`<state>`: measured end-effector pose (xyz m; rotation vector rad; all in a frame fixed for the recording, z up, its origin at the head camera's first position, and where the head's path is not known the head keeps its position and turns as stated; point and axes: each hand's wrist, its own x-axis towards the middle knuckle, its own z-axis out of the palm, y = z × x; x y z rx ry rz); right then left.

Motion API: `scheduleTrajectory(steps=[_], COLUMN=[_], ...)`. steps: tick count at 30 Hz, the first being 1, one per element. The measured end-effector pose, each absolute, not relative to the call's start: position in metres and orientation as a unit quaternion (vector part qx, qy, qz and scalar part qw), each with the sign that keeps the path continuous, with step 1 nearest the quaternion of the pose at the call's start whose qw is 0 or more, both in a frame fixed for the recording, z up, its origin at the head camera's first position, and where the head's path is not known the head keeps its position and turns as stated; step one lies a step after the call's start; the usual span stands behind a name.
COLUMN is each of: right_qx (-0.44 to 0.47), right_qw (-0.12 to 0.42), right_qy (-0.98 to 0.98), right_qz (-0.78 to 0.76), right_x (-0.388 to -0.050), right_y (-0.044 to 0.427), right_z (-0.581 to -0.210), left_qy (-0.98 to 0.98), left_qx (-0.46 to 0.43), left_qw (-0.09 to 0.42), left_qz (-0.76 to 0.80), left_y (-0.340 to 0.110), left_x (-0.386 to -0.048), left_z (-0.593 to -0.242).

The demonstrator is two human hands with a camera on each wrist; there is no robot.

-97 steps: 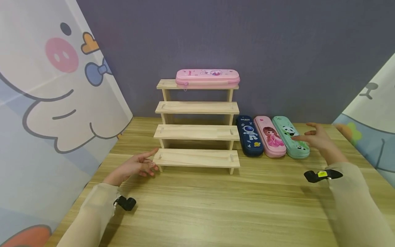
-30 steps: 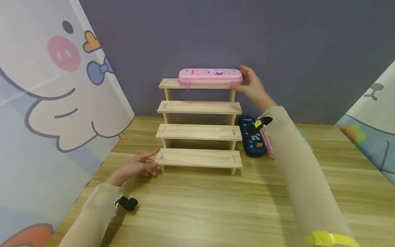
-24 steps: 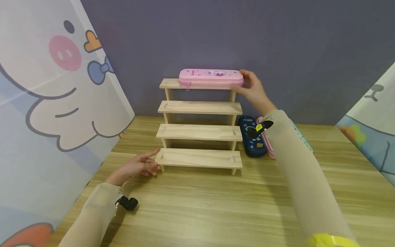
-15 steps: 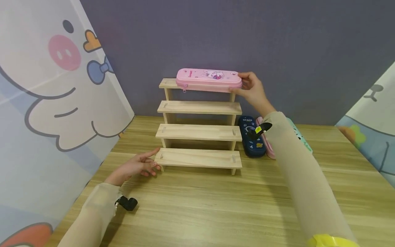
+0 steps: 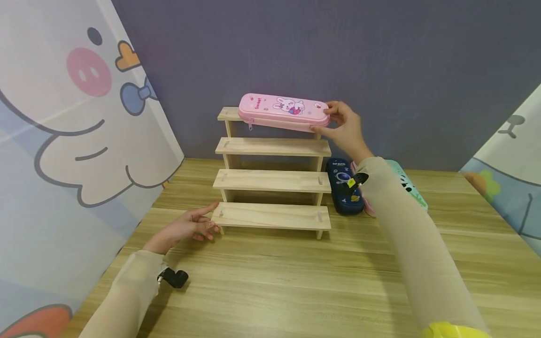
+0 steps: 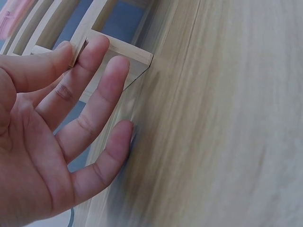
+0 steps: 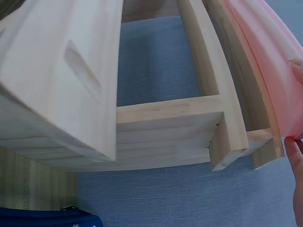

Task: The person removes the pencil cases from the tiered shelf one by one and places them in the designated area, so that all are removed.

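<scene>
A pink pencil case (image 5: 283,111) with a bunny print is at the top tier of a four-step wooden display stand (image 5: 270,216). My right hand (image 5: 344,129) grips its right end, thumb at the front and fingers behind. The case slants, its right end nearer me and its front overhanging the top board. In the right wrist view only fingertips of the right hand (image 7: 297,165) show beside the pencil case (image 7: 272,56). My left hand (image 5: 186,229) pinches the left end of the lowest board; the left wrist view shows thumb and forefinger of this hand (image 6: 61,118) on its edge.
Right of the stand, a navy astronaut pencil case (image 5: 347,202) lies on the wooden table (image 5: 270,281). Beside it are another pink case (image 5: 368,209), mostly hidden by my right sleeve, and a green panda case (image 5: 407,183). A grey wall (image 5: 380,70) stands behind.
My right hand went from the green case to the top tier and took hold of the pink bunny case. The case has since shifted forward and slightly left, turning askew. The left hand keeps its place.
</scene>
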<state>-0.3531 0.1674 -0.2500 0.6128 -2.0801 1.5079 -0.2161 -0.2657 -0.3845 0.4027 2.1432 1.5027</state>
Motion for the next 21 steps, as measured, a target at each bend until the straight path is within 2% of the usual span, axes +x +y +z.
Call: scheduleTrajectory(steps=[12, 21], right_qx=[0.244, 0.226], right_qw=[0.303, 0.322], right_qy=[-0.724, -0.7], right_qz=[0.57, 0.596], right_x=[-0.34, -0.323], right_y=[0.173, 0.189], right_z=[-0.264, -0.269], left_qy=[0.785, 0.787], left_qx=[0.153, 0.148], left_qw=[0.242, 0.24], left_qz=[0.55, 0.549], left_y=[-0.264, -0.265], left_x=[-0.215, -0.214], left_z=[-0.384, -0.384])
